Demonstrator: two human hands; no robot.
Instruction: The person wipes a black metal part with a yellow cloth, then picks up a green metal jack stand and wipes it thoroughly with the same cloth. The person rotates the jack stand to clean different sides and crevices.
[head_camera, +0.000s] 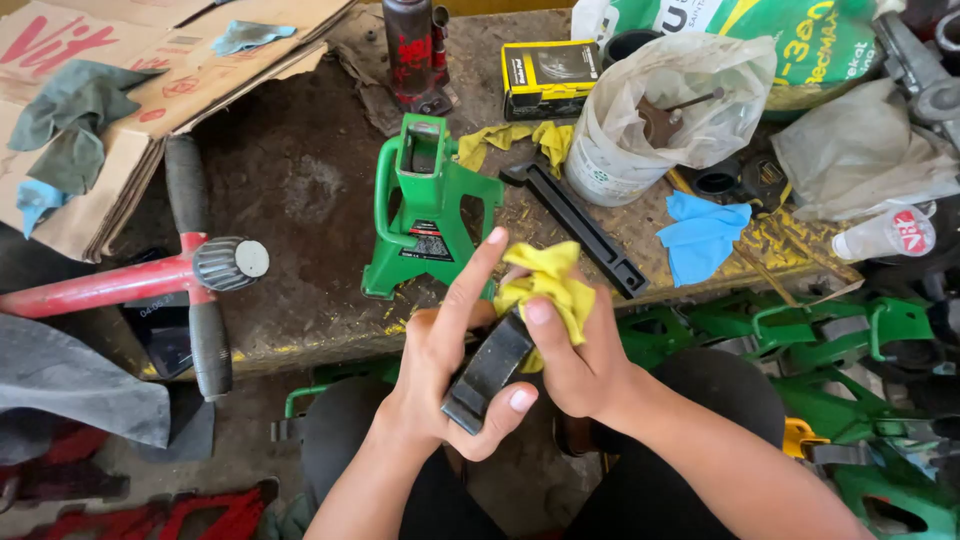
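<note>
My left hand grips a dark curved metal part, thumb under its lower end and forefinger stretched up. My right hand presses a bunched yellow rag against the upper end of that part. Both hands hover above my lap, just in front of the workbench edge. A green jack stand stands upright on the bench right behind the hands.
A red floor-jack handle with black grips lies at left. Cardboard with grey rags is at back left. A black flat bar, blue cloth, plastic-lined bucket, yellow-black box, red bottle jack crowd the bench. Green stands lie right.
</note>
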